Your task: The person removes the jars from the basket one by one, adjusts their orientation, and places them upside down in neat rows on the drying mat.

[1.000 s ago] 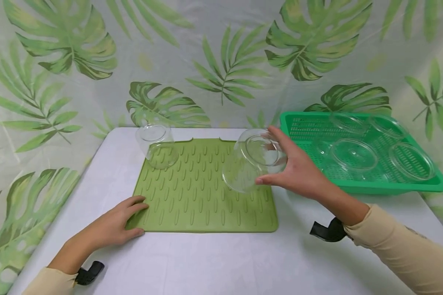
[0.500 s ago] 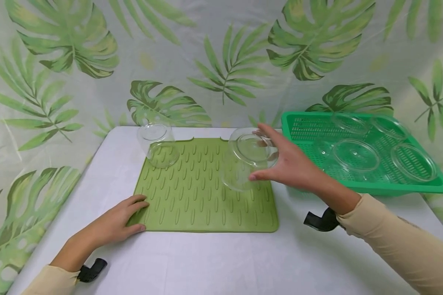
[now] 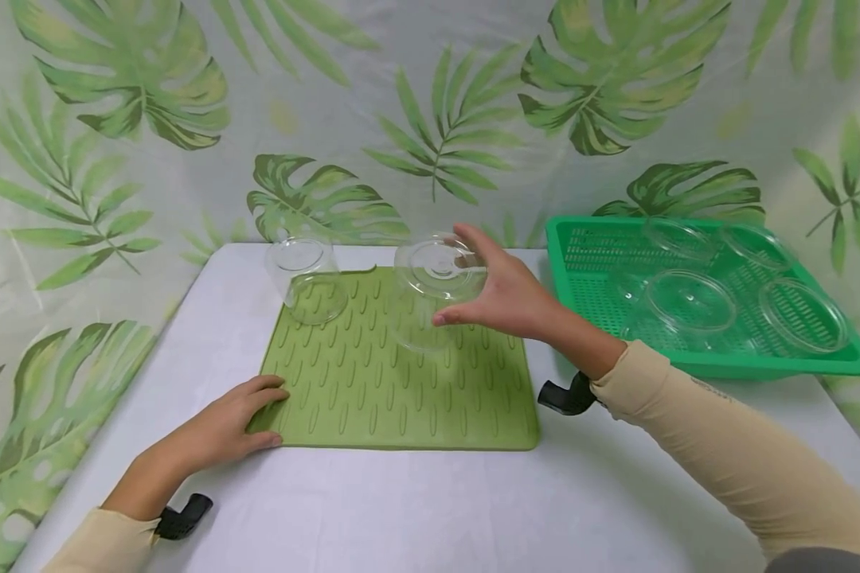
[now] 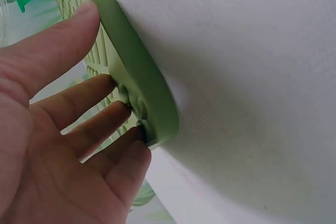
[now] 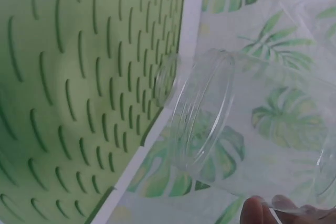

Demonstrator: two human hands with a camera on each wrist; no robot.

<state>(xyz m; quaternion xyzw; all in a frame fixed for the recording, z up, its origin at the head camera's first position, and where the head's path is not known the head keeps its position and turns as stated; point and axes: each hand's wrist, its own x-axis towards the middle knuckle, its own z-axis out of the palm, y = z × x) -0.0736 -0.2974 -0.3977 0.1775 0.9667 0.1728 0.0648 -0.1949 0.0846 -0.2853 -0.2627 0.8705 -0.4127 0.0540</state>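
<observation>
My right hand (image 3: 512, 293) grips a clear jar (image 3: 430, 274) near its base, thumb on the near side and fingers on the far side. It is upside down over the back middle of the green ribbed mat (image 3: 373, 398). In the right wrist view, the jar's ringed mouth (image 5: 202, 111) faces the mat. A second clear jar (image 3: 308, 282) stands mouth down at the mat's back left corner. My left hand (image 3: 222, 426) rests at the mat's front left corner; in the left wrist view its fingertips (image 4: 86, 11) touch the mat's edge, fingers relaxed.
A green plastic basket (image 3: 717, 368) sits to the right of the mat and holds several clear jars (image 3: 690, 301). White cloth (image 3: 401, 509) covers the table. A leaf-patterned curtain (image 3: 459, 103) hangs close behind it.
My right hand has carried the jar left across the mat, from its right side toward the back middle. The left hand has stayed at the mat's corner.
</observation>
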